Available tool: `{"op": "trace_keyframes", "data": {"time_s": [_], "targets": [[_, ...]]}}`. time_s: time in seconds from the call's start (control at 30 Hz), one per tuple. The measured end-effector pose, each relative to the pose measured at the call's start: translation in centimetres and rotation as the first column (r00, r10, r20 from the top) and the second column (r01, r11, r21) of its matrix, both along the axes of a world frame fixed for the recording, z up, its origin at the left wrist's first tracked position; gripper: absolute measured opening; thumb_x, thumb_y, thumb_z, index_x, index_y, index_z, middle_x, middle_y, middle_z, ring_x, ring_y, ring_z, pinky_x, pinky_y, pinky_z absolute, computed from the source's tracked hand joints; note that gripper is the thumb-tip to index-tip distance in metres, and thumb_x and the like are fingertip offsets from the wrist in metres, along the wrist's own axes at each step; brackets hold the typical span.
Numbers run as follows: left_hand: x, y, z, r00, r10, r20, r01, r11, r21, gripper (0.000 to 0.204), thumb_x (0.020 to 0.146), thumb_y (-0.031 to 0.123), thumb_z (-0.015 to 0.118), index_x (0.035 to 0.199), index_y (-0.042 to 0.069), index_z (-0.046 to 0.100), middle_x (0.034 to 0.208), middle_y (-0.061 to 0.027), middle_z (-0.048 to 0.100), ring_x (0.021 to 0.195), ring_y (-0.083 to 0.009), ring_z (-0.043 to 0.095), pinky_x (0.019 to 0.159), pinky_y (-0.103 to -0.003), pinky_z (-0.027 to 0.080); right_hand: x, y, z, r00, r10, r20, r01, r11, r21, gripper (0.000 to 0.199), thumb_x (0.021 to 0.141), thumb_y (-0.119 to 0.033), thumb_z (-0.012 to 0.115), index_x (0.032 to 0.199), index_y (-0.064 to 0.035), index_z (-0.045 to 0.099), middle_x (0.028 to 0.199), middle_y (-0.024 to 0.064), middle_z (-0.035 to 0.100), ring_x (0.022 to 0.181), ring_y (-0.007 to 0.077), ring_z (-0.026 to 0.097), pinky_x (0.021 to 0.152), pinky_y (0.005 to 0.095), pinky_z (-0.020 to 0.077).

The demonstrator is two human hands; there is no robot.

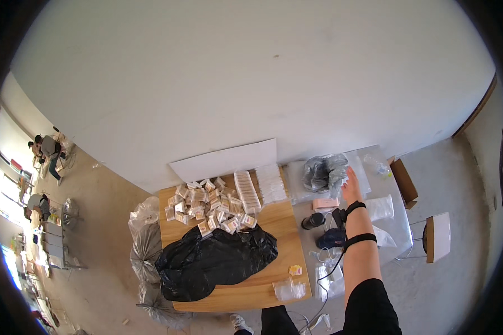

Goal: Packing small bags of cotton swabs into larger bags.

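Note:
My right hand [350,187] reaches over the grey table on the right, its fingers stretched out and apart at the edge of a crumpled grey plastic bag [317,172]. Whether the fingertips touch the bag I cannot tell. Black straps with a small device circle my wrist and forearm, and a cable hangs from them. Just left of the wrist lie a pinkish box [325,204], a dark cylinder-shaped bottle [313,221] and a dark blue object [332,238]. My left hand is out of view.
On the wooden table [293,251] are a heap of small clear packs [198,195], a long row of packs [247,191] and a black plastic bag [218,262]. Tied grey bags [145,251] stand at its left. A stool [439,237] and cardboard box [403,183] stand right. People work far left.

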State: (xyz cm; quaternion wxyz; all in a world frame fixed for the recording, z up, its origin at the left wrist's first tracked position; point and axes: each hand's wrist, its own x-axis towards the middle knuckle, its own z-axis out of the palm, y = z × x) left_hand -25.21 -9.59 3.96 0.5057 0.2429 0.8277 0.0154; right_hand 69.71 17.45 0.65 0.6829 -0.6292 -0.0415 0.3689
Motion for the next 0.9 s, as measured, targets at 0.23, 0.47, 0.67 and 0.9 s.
{"op": "trace_keyframes", "data": {"time_s": [0.23,0.47,0.67,0.9], "targets": [[4.8,3.6,0.3,0.994,-0.108,0.000,0.107,0.994,-0.036,0.050,0.087,0.035,0.055,0.128,0.007,0.046,0.116,-0.0108,0.058,0.099,-0.0226,0.060,0.074,-0.038,0.049,9.8,-2.7,-5.9,0.838,0.146,0.525,-0.094,0.988,-0.126,0.051,0.089,-0.028,0.049,0.137,-0.0169,0.037,0.144,0.0025,0.030,0.127,0.0226,0.030,0.104,0.0403,0.0213],[4.1,8.2,2.6,0.977,-0.197,-0.083,0.201,0.979,0.043,0.050,0.086,0.033,0.056,0.127,0.006,0.046,0.112,-0.0115,0.060,0.097,-0.0220,0.060,0.072,-0.038,0.049,-5.8,6.4,12.8,0.984,0.099,0.149,-0.139,0.947,0.290,0.031,0.090,-0.013,0.045,0.117,-0.0061,0.058,0.117,0.0053,0.058,0.116,0.0154,0.046,0.100,0.0277,0.0300],[21.8,21.2,7.3,0.867,-0.364,0.342,0.065,0.761,0.646,0.022,0.092,0.014,0.054,0.107,-0.001,0.056,0.106,-0.0113,0.060,0.093,-0.0189,0.059,0.081,-0.031,0.049,-22.7,-1.3,20.3,0.608,0.555,0.568,-0.773,0.578,0.262,0.037,0.082,0.000,0.054,0.118,-0.0075,0.057,0.127,0.0120,0.052,0.124,0.0257,0.042,0.101,0.0368,0.0335],[34.5,23.8,22.5,0.387,-0.432,0.815,-0.037,0.876,0.482,0.054,0.090,0.025,0.054,0.135,0.001,0.034,0.116,-0.0089,0.055,0.104,-0.0151,0.053,0.088,-0.027,0.040,-42.3,-9.4,24.5,0.162,0.466,0.870,-0.973,0.220,0.063,0.042,0.079,-0.001,0.059,0.120,-0.0087,0.055,0.123,0.0153,0.051,0.118,0.0348,0.045,0.097,0.0409,0.0397]]}}
